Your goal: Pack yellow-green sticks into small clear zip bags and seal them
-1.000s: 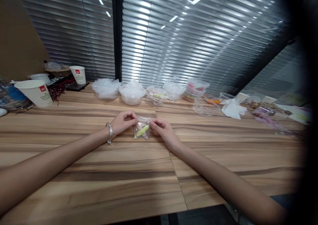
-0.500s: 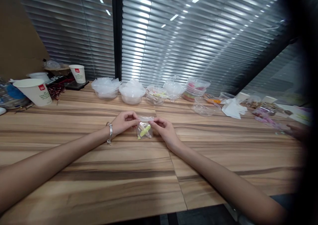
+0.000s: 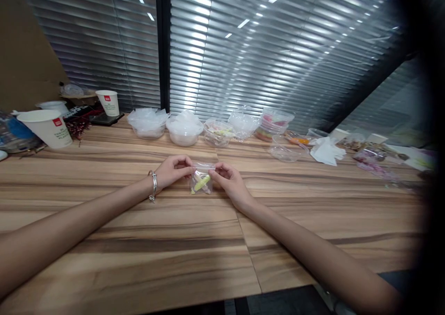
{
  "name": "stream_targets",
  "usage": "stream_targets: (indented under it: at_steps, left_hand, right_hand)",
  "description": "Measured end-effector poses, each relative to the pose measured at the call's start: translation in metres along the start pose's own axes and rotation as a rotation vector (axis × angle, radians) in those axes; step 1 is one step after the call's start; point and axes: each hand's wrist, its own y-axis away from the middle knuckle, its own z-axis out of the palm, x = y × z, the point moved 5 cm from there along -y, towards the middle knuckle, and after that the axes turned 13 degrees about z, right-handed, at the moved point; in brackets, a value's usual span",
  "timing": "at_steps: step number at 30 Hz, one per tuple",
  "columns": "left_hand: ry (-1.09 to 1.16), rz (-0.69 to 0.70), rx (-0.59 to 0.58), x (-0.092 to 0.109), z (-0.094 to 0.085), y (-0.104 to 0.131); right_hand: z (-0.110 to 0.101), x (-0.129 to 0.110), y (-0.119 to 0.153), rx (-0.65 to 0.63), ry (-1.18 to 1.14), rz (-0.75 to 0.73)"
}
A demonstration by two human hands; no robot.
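Note:
A small clear zip bag is stretched between my two hands, just above or on the wooden table; which of the two I cannot tell. Inside it lie a yellow-green strip and a pale pinkish piece, crossing each other. My left hand, with a silver bracelet on the wrist, pinches the bag's upper left corner between thumb and fingers. At the upper right corner my right hand pinches the bag in the same way.
Clear plastic bowls line the back by the blinds, with a stack of tubs farther right. Paper cups stand at left. White tissues and bagged small items lie at right.
Another person's hand at the far right has drawn back toward the dark edge. My hands and the bag have hardly moved.

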Motion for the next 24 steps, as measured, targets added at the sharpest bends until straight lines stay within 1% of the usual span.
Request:
stream_targets:
  at_steps: [7, 16, 20, 24]
  left_hand:
    - [0.0, 0.001, -0.002, -0.0027, 0.0001, 0.0]
    - [-0.032, 0.046, -0.024, -0.0042, 0.0002, -0.0005]
    - [-0.026, 0.032, -0.072, -0.0064, 0.0028, 0.0005]
    - [-0.076, 0.041, -0.168, -0.0025, 0.0075, 0.0016]
  right_hand:
    - [0.0006, 0.0, -0.0005, -0.002, 0.025, -0.026]
    - [0.0028, -0.0028, 0.0017, -0.007, 0.063, -0.04]
    - [0.003, -0.006, 0.0037, -0.004, 0.09, -0.056]
    - [0.0045, -0.0082, 0.0053, -0.018, 0.127, -0.086]
